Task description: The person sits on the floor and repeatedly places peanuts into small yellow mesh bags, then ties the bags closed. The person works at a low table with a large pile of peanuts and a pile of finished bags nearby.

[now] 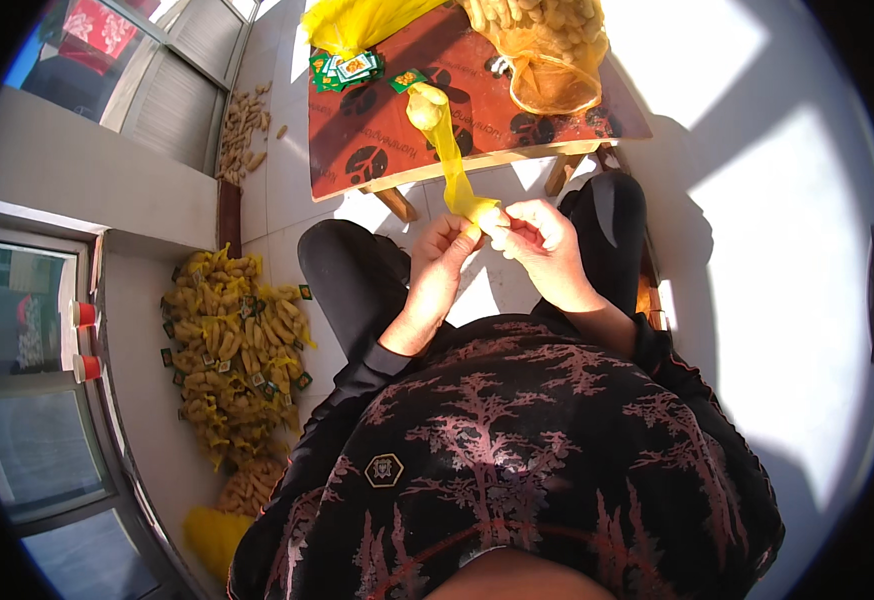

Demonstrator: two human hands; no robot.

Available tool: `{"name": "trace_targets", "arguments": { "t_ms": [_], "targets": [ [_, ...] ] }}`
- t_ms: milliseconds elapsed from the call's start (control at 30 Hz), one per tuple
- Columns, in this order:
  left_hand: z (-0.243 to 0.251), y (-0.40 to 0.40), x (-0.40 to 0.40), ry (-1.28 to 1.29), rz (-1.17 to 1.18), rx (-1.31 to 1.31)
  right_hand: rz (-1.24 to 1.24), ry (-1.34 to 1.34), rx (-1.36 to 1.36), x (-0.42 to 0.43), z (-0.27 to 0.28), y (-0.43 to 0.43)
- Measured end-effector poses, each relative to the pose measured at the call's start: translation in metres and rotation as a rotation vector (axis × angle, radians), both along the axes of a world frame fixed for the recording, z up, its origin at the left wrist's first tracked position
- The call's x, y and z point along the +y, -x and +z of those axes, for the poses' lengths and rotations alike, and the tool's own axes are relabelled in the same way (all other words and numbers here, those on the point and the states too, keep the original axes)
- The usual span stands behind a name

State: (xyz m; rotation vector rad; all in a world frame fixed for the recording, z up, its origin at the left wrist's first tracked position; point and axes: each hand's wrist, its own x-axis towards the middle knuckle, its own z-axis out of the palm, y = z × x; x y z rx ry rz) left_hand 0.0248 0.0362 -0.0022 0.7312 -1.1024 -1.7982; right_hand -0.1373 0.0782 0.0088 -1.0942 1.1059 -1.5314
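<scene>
A narrow yellow mesh bag (450, 161) stretches from the table's near edge down to my hands. Its far end bulges with tan, elongated produce pieces (426, 109) and rests on the red-brown tabletop, beside a green printed tag (408, 79). Between thumb and fingers, my left hand (444, 251) pinches the near end of the mesh. My right hand (546, 244) grips the same end from the other side, fingertips almost meeting the left ones. Glare at the fingertips hides whether a produce piece is in the mesh mouth there.
The low table (407, 142) also bears stacked green tags (345, 69), a yellow mesh bundle (366, 22) and an orange net sack (553, 75) of produce. Filled yellow bags (238, 345) pile on the floor at left. Loose pieces (242, 139) lie by the wall; two paper cups (86, 367) stand on the sill.
</scene>
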Motion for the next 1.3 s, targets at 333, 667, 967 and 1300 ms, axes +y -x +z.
{"name": "trace_targets", "arguments": {
  "t_ms": [333,667,967,1300],
  "targets": [
    [0.012,-0.004,-0.001,-0.268,-0.047,0.257,-0.07,0.107,0.461,0.0,0.022,0.0],
    [0.032,-0.005,-0.012,-0.184,-0.066,-0.014,0.048,-0.005,0.418,-0.034,0.026,0.006],
    [0.146,-0.008,-0.109,0.186,-0.037,-0.354,-0.217,0.42,0.784,-0.136,0.114,0.013],
    [0.217,-0.03,-0.23,0.413,0.314,-0.477,-0.308,0.535,0.795,-0.234,0.214,0.047]
  ]
}}
